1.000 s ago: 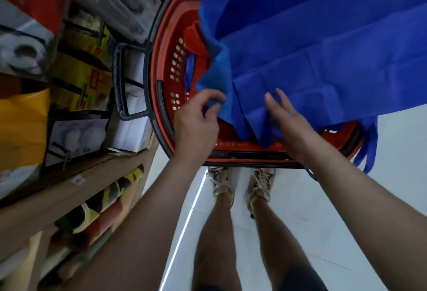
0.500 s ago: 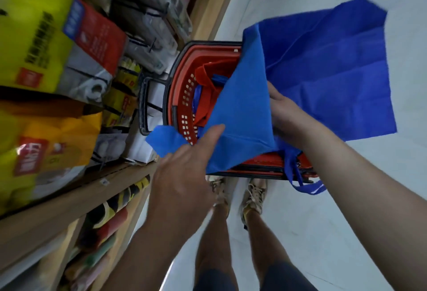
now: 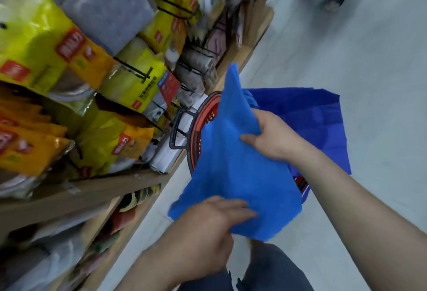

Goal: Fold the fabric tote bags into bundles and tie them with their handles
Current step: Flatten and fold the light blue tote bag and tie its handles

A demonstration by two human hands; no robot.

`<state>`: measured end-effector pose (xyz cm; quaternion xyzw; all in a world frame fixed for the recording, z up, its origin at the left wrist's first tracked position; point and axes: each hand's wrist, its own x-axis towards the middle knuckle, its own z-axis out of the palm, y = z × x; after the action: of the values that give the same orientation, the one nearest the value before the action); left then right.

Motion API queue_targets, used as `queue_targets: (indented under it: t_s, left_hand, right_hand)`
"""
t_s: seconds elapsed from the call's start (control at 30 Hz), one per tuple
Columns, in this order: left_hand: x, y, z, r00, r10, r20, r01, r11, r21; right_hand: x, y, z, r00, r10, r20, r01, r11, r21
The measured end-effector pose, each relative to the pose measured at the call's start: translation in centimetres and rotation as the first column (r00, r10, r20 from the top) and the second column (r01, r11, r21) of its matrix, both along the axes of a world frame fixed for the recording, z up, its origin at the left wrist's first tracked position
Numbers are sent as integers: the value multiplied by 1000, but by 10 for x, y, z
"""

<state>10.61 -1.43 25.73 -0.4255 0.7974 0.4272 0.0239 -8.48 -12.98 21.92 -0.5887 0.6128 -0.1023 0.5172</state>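
A person's two hands hold a blue bag (image 3: 231,163) spread in the air above a red basket (image 3: 206,111) in a shop aisle. The right hand (image 3: 270,136) clutches a bunched fold in the upper part of the cloth with its thumb laid across it. The left hand (image 3: 215,221) grips the near lower edge, fingers on top (the motion blur hides the thumb). Yellow packs (image 3: 34,43) crowd the shelf (image 3: 92,189) to the left, just beside the basket.
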Motion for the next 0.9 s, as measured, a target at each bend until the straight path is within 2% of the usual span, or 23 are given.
queue_targets:
  t_s: [0.07, 0.13, 0.17, 0.27, 0.33, 0.4, 0.53, 0.6, 0.67, 0.73, 0.83, 0.9]
  left_hand:
    - [2, -3, 23, 970, 232, -65, -239, 962, -130]
    - [6, -12, 45, 898, 413, -149, -438, 822, -364]
    - [10, -17, 53, 877, 468, -112, -463, 759, -457]
    - [22, -26, 78, 830, 553, 79, -383, 666, -641]
    - [29, -20, 93, 814, 570, 112, -371, 659, -655]
    - [36, 2, 111, 782, 617, 88, -455, 662, -596]
    - [49, 56, 145, 677, 726, 126, -506, 582, -637]
    - [52, 77, 154, 671, 737, 80, -516, 542, -663]
    - [54, 87, 153, 690, 723, 43, -498, 517, -696]
    - [57, 92, 141, 661, 751, -5, -548, 478, -687]
    - [66, 105, 109, 510, 853, -113, -771, 394, -501]
    - [71, 119, 82, 418, 903, -103, -860, 357, -364]
  right_hand:
    - [3, 3, 27, 972, 223, -67, -228, 971, -77]
    - [6, 6, 55, 876, 431, -215, -463, 876, -134]
    - [8, 7, 70, 815, 500, -293, -555, 819, -145]
    - [16, 11, 119, 637, 643, -425, -748, 649, -140]
    - [21, 15, 142, 551, 679, -486, -821, 545, -169]
    - [28, 19, 164, 506, 665, -549, -853, 478, -208]
    - [57, 35, 204, 395, 580, -712, -918, 286, -277]
    - [80, 54, 218, 380, 584, -717, -923, 189, -336]
    - [105, 78, 219, 399, 590, -702, -907, 143, -395]
    - [123, 90, 202, 414, 583, -699, -906, 189, -379]
    - [122, 90, 147, 514, 622, -590, -850, 462, -254]
    - [108, 90, 107, 588, 613, -528, -784, 591, -187]
